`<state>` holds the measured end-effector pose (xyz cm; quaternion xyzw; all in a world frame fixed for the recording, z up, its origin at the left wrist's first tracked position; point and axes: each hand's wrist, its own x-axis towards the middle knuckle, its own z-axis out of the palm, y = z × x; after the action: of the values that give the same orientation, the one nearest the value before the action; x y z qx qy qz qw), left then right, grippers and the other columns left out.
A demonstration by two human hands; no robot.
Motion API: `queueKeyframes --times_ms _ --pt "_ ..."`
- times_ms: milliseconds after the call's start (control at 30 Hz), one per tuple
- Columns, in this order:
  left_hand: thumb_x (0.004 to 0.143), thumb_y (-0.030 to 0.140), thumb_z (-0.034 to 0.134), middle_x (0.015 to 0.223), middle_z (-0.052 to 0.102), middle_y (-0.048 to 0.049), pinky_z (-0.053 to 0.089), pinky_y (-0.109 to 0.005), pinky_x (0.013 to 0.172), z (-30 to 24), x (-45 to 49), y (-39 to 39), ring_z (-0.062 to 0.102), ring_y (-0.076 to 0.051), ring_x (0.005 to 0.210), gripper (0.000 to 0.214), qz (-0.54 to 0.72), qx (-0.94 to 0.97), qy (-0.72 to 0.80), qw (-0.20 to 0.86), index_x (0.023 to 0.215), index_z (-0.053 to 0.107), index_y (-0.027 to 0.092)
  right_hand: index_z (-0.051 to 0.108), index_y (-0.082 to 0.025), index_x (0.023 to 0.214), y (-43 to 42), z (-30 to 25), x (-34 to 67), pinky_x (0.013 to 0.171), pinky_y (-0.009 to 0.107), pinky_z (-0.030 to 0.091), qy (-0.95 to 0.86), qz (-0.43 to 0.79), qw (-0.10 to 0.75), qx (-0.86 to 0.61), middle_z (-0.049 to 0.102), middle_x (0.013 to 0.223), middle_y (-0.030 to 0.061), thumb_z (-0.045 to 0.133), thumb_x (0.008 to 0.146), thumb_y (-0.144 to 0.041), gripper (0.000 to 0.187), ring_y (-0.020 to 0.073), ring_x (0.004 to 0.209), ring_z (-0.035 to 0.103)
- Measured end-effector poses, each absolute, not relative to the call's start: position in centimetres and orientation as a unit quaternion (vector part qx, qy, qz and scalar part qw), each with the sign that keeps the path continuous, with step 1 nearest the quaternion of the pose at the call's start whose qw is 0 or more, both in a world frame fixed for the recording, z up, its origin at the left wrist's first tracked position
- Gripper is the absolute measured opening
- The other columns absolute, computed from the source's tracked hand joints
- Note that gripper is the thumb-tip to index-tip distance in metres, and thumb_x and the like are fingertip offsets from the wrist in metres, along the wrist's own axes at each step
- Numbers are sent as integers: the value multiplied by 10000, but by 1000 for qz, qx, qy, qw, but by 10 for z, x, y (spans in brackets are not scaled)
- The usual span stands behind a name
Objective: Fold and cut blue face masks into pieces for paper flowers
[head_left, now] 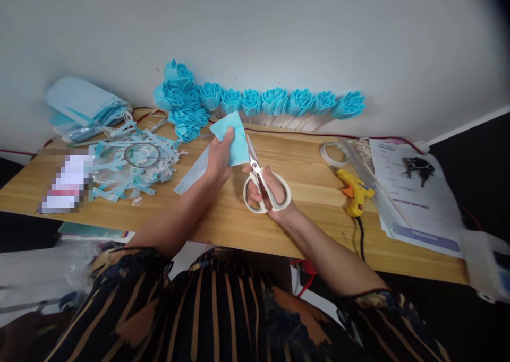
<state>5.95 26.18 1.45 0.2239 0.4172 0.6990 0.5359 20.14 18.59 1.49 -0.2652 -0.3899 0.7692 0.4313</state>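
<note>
My left hand is closed on a piece of light blue mask fabric, thumb on top. A paler strip of similar material sticks out below that hand, to its left. My right hand has its fingers through the white handles of a pair of scissors. The scissors' blades point up and away, close beside the right edge of the blue fabric; I cannot tell whether they touch it. Behind my hands, a row of blue fabric flowers on thin sticks leans along the wall.
Left are stacked blue masks, a heap of cut strips with a tape roll on it, and a blurred-out rectangle. Right are another tape roll, a yellow glue gun, and papers with keys.
</note>
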Motion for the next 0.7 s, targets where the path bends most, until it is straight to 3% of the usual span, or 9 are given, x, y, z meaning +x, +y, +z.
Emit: queueKeyframes --times_ms 533,700 --pt "820 471 859 794 711 -6 549 -253 732 14 59 262 686 -149 756 369 699 227 421 531 945 686 169 709 -165 1088 180 14 198 353 204 322 -386 761 433 -290 497 535 -98 769 778 -759 673 57 384 391" --pt "853 442 837 741 692 7 536 -233 671 15 57 265 651 -128 674 321 686 231 421 547 905 674 170 714 -173 1085 180 11 199 405 207 389 -391 759 441 -278 484 569 -92 728 859 -713 586 53 425 372"
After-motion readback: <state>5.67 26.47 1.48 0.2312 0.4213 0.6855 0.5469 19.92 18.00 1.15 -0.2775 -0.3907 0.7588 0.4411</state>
